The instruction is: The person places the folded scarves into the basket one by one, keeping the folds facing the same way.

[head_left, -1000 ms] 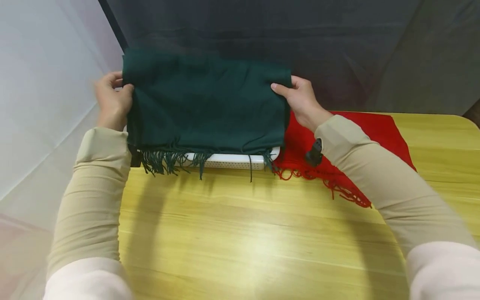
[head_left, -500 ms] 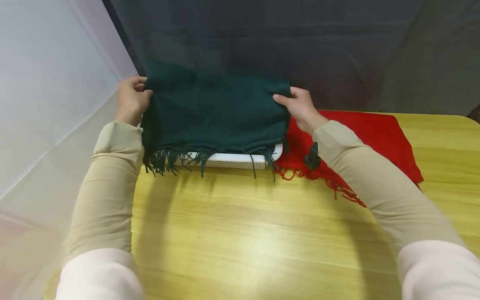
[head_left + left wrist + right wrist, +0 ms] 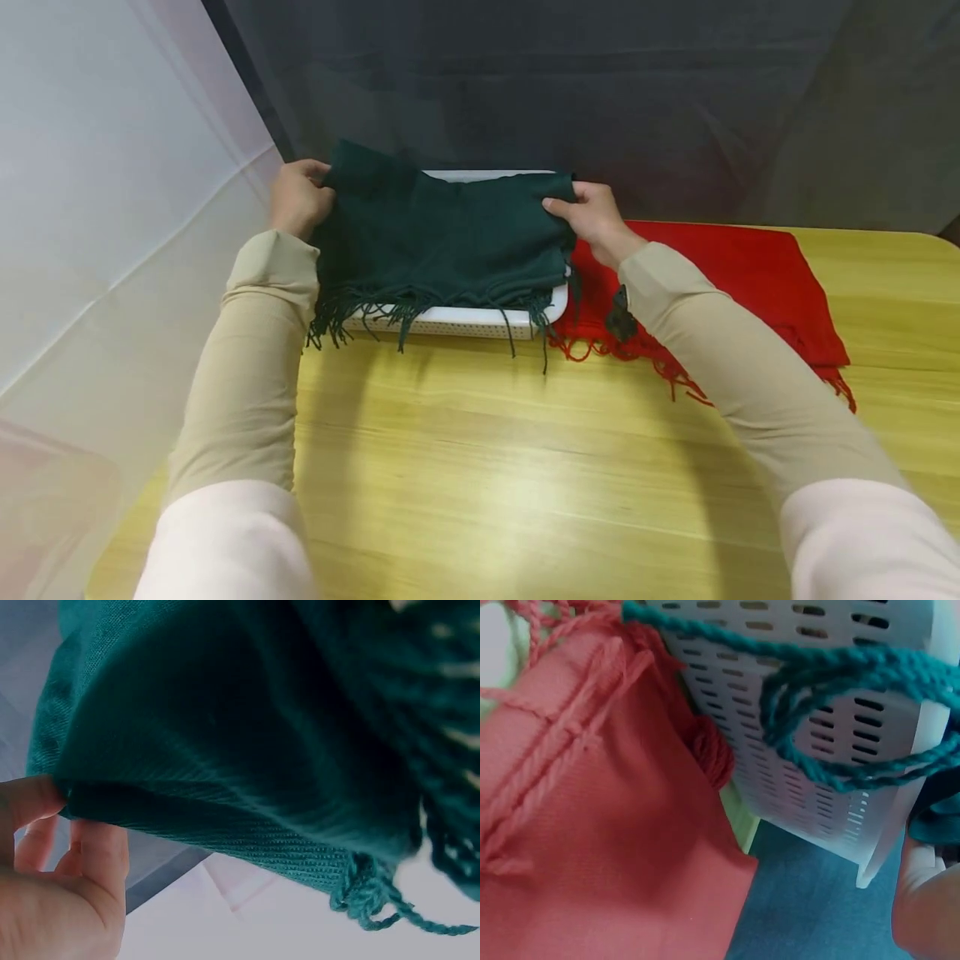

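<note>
A dark green fringed scarf, folded, is stretched between both hands over a white perforated basket. My left hand pinches its far left corner; in the left wrist view the thumb and fingers grip the cloth's edge. At the far right corner my right hand pinches the scarf, thumb on top. In the right wrist view that hand is partly cut off by the frame, beside the basket's wall. Green fringe hangs over the basket's near rim. The basket's inside is mostly hidden by the scarf.
A red fringed scarf lies flat on the yellow wooden table, just right of the basket and partly under my right forearm. A dark curtain stands behind the table, and a pale sheet hangs at the left.
My left hand has moved right and slightly down with its corner of the green scarf; the right hand has lowered a little. The scarf's far edge has dropped, uncovering the basket's back rim.
</note>
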Demonstrator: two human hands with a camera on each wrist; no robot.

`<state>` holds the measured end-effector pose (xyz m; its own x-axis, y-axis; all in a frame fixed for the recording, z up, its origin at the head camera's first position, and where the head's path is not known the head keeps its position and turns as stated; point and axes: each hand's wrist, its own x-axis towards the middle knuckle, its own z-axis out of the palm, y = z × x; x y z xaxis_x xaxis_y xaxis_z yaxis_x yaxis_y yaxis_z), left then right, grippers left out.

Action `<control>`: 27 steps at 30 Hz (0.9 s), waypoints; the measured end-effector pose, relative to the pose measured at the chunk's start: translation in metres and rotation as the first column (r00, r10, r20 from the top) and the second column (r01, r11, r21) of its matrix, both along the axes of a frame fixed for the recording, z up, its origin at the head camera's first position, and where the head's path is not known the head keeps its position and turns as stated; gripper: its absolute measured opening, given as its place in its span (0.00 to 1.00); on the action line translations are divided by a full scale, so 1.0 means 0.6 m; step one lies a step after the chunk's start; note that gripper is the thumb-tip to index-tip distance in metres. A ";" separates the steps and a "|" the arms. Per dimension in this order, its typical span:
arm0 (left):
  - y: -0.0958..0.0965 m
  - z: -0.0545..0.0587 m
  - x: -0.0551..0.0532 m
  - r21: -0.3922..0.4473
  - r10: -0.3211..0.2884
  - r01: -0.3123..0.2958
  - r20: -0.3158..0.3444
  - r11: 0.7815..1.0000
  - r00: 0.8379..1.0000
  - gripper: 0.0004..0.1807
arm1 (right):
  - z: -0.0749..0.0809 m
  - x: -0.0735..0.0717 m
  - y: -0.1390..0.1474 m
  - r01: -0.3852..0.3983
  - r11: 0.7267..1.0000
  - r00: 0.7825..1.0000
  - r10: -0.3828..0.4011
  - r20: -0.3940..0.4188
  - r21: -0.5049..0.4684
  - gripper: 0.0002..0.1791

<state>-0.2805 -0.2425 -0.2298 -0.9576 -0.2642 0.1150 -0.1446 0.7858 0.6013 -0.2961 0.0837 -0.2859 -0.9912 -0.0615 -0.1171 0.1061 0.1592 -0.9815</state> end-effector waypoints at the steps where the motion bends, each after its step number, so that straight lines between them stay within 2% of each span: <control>1: 0.002 -0.001 -0.002 -0.015 0.000 0.000 0.000 1.000 1.000 0.26 | 0.000 -0.001 0.001 0.003 1.000 1.000 -0.003 -0.001 0.006 0.18; 6: 0.014 -0.003 -0.013 -0.086 0.015 -0.012 0.028 0.996 0.999 0.27 | -0.004 -0.008 0.003 0.015 0.999 1.000 -0.015 0.007 0.031 0.18; 11: 0.026 -0.006 -0.024 -0.117 0.063 -0.056 0.058 0.992 0.996 0.27 | -0.007 -0.013 0.003 0.016 0.999 1.000 -0.016 -0.005 0.028 0.18; 15: 0.034 -0.010 -0.029 -0.153 0.102 -0.090 0.072 0.984 0.992 0.27 | -0.009 -0.016 0.002 0.010 0.999 1.000 -0.009 -0.021 0.036 0.17; 18: 0.038 -0.012 -0.030 -0.166 0.108 -0.094 0.076 0.982 0.991 0.27 | -0.011 -0.018 0.003 0.013 0.999 1.000 -0.012 -0.021 0.035 0.17; 22: 0.037 -0.014 -0.029 -0.135 0.095 -0.085 0.072 0.987 0.993 0.26 | -0.013 -0.020 0.002 -0.001 0.999 1.000 0.002 -0.028 0.040 0.16; 27: 0.024 -0.018 -0.027 -0.055 0.062 -0.060 0.042 0.997 0.997 0.25 | -0.010 -0.018 -0.004 -0.005 0.998 1.000 0.007 -0.024 0.058 0.16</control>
<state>-0.2964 -0.2278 -0.2406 -0.9443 -0.3168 0.0890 -0.2184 0.8056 0.5507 -0.3070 0.0811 -0.2919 -0.9934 -0.0615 -0.0969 0.0815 0.2163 -0.9729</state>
